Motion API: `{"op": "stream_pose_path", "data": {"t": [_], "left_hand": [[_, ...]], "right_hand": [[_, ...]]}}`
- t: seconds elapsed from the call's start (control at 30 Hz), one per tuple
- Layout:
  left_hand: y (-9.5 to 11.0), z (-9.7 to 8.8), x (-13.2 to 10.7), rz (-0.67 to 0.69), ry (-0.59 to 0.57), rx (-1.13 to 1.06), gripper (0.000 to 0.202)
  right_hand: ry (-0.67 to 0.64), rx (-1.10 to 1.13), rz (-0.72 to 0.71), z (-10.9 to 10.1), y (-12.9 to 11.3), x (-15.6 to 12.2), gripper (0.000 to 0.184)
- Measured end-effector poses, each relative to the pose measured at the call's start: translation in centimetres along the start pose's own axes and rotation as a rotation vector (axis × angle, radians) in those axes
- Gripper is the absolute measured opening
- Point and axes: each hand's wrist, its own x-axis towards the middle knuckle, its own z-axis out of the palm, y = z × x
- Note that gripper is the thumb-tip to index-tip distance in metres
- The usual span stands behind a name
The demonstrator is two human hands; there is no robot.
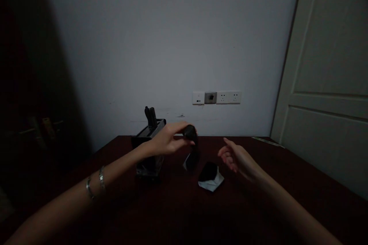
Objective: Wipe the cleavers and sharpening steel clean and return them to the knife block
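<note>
My left hand (169, 140) is raised over the dark table (258, 199), its fingers closed on a small black rounded object (190, 133) from which something dark and pale (192, 160) hangs down. My right hand (234, 157) hovers to the right of it, fingers loosely apart and holding nothing. Between the hands, on the table, lies a black piece resting on a white wrapper (211, 178). Behind my left hand stands a dark boxy holder (148, 138) with black handles sticking up from it. The room is dim and details are hard to make out.
A pale wall with a row of sockets (216, 97) rises behind the table. A white door (330, 84) stands at the right. A thin pale strip (267, 141) lies at the table's far right edge. Dark furniture fills the left side.
</note>
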Motion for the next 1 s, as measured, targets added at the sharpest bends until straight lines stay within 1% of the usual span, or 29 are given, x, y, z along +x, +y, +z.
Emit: {"op": "stream_pose_path", "data": {"t": [0.07,0.17,0.27,0.33,0.5,0.57,0.67,0.73,0.83,1.0], "left_hand": [[0.0,-1.6,0.6,-0.073,0.098,-0.154,0.020],[-0.3,-4.3,1.7,-0.121,0.293,-0.366,0.024],[-0.5,-7.5,2.8,-0.133,0.467,-0.437,0.023],[-0.3,-9.7,3.4,-0.137,0.544,-0.446,0.020],[0.2,-14.4,4.1,-0.206,0.675,-0.400,0.018],[-0.1,-16.0,3.9,-0.219,0.705,-0.378,0.017],[-1.0,-18.0,3.4,-0.222,0.729,-0.368,0.014],[-1.8,-19.1,3.0,-0.237,0.749,-0.390,0.012],[-3.0,-20.4,2.4,-0.291,0.796,-0.453,0.014],[-4.8,-21.5,1.5,-0.389,0.857,-0.491,0.018]], "right_hand": [[0.032,0.031,0.019,-0.9,1.0,0.7,0.047],[0.052,0.048,0.067,-1.8,3.2,2.0,0.045],[0.074,0.058,0.142,-2.4,5.4,3.0,0.045],[0.089,0.070,0.181,-2.7,6.7,3.6,0.044],[0.118,0.086,0.222,-3.3,9.6,4.7,0.039],[0.126,0.107,0.227,-3.6,10.9,5.1,0.040],[0.135,0.121,0.214,-4.1,12.7,5.5,0.040],[0.131,0.111,0.173,-4.3,13.7,5.6,0.040],[0.120,0.112,0.110,-4.6,14.4,5.3,0.044],[0.139,0.101,0.106,-4.8,14.7,4.9,0.051]]}}
